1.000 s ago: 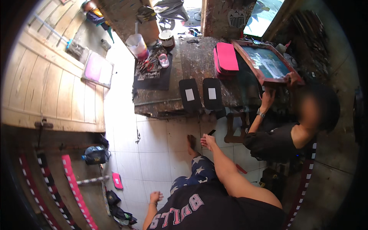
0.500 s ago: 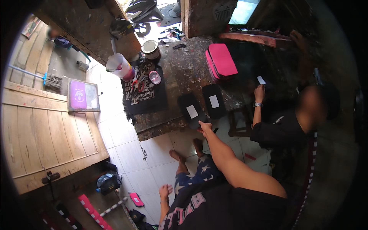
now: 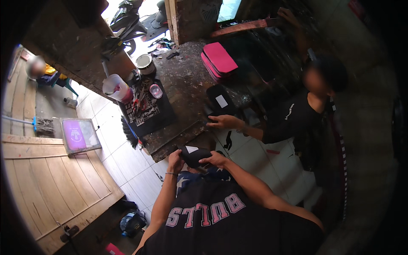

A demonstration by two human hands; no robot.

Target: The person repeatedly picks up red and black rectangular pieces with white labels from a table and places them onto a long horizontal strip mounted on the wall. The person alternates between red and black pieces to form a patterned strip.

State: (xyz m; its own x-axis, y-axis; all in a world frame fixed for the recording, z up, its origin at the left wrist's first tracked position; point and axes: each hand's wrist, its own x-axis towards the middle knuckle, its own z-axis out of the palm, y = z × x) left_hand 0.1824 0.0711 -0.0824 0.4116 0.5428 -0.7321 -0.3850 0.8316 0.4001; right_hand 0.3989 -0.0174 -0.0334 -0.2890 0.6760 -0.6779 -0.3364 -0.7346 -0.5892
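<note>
- Your left hand (image 3: 175,160) has come up from beside your leg, and it is now clamped on the left end of the black panel (image 3: 196,159).
- Your right hand (image 3: 216,160) is clamped on the right end of the same panel; half a second ago it only reached to this panel at the edge of the tabletop (image 3: 187,59).
- So the panel has left the tabletop. It is now in the air between your two hands, near your lap, with its white label (image 3: 192,149) upward. I judge that the pick-up is finished, and that two hands give you better control of it than one.
- The second panel (image 3: 215,91) is still lying on the tabletop, also with a white label up.
- The co-worker's near hand (image 3: 223,122) has moved to the tabletop edge, just beside the second panel. I cannot tell if its fingers hold something.
- The co-worker's far hand (image 3: 289,16) is at the end of the red frame (image 3: 240,28), which stays tilted up.
- The pink stack (image 3: 219,60) stays on the tabletop, between the second panel and the frame.
</note>
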